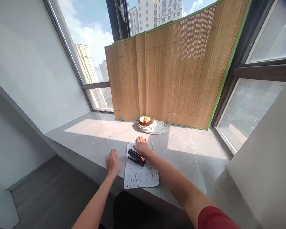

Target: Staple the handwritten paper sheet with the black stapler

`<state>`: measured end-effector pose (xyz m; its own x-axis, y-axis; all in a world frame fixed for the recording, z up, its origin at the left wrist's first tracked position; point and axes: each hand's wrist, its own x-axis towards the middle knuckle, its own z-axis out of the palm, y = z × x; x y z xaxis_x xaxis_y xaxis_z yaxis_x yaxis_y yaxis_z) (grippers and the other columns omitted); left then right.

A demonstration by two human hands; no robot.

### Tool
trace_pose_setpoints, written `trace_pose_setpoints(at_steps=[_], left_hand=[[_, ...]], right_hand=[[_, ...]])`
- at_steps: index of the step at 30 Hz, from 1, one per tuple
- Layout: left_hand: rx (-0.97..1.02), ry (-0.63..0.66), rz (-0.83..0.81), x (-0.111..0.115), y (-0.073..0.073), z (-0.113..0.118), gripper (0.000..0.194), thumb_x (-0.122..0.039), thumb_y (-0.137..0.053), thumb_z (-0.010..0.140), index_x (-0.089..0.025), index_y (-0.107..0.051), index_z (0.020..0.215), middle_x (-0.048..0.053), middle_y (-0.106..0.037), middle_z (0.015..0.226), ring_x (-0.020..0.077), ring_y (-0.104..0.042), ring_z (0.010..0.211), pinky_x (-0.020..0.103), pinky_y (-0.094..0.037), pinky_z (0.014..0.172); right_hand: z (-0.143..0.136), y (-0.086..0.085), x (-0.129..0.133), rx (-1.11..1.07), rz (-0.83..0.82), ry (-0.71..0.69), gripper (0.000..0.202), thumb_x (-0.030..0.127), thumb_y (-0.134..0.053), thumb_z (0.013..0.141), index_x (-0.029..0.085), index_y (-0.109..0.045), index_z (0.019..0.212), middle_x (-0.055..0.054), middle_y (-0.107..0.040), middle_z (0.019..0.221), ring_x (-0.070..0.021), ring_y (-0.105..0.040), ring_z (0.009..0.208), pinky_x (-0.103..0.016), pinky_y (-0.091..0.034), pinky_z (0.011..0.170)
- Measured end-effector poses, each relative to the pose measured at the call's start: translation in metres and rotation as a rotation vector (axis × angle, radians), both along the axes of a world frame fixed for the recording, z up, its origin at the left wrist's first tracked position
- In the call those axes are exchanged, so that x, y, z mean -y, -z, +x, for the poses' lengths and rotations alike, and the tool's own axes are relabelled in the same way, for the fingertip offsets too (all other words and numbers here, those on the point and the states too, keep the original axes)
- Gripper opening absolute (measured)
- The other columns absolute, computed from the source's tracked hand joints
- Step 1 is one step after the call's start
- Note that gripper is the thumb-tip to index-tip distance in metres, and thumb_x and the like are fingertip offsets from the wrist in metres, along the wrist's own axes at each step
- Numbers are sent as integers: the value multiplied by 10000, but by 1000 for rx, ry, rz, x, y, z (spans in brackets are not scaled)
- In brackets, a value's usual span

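My right hand [142, 147] lies flat on the top part of a sheet of paper [145, 179], its fingers stretched out and holding nothing. Handwritten marks in rows cover the paper, and its lower end reaches over the front edge of the ledge. Just below my right hand, a black stapler [136, 157] with an orange patch at one end lies slantwise on the sheet. My left hand [112, 163] rests on the ledge left of the paper, apart from it. Its fingers are loosely bent, the thumb stands off, and nothing shows in it.
A pale stone window ledge [85, 136] carries everything. Toward its back stand stacked plates [147, 126] with a small dish on top, beside an oval white board [162, 128]. Behind them a green-edged bamboo mat [171, 76] leans on the window. Walls close both sides.
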<state>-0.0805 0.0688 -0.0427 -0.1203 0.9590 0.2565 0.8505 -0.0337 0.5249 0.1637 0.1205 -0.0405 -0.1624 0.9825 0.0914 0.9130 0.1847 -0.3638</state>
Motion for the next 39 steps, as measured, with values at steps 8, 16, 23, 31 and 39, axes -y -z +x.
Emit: trace_pose_setpoints(at_steps=[8,16,23,31,39], left_hand=[[-6,-66,27,-5,0,-2,312,-249,-263,1121,-206,-561,1201,174,-750,1188,330,-704,1116,445,-497,974],[-252,-45,47,-3,2,5,334,-251,-284,1127,-206,-614,1149,159,-684,1229,319,-660,1145,440,-450,1026],[-364,-38,30,1,-2,10,364,-255,-303,1121,-186,-657,1166,169,-650,1216,327,-632,1172,456,-419,1063],[-362,-25,14,9,-15,15,380,-256,-301,1112,-175,-663,1192,188,-638,1239,332,-617,1198,461,-418,1058],[-376,-26,10,10,-18,17,360,-261,-311,1113,-182,-656,1176,183,-639,1247,335,-624,1197,443,-436,1034]], right_hand=[[-25,-6,-21,-40,2,-96,842,548,-392,1081,46,-172,1720,-217,-66,1809,-311,-99,1698,-548,-89,1354],[51,-1,13,-3,-11,25,783,484,-391,1082,35,-239,1705,-244,-153,1795,-329,-146,1690,-535,-117,1348],[85,-25,47,-158,127,139,528,332,-323,1096,138,-543,1535,-205,-551,1598,-313,-503,1487,-481,-394,1214],[149,-36,129,-362,14,-1,310,506,-680,936,205,-752,918,-56,-770,950,-208,-682,858,-297,-525,769],[183,-41,152,-347,-124,-255,85,267,-794,754,201,-753,720,10,-699,699,-162,-619,667,-267,-466,655]])
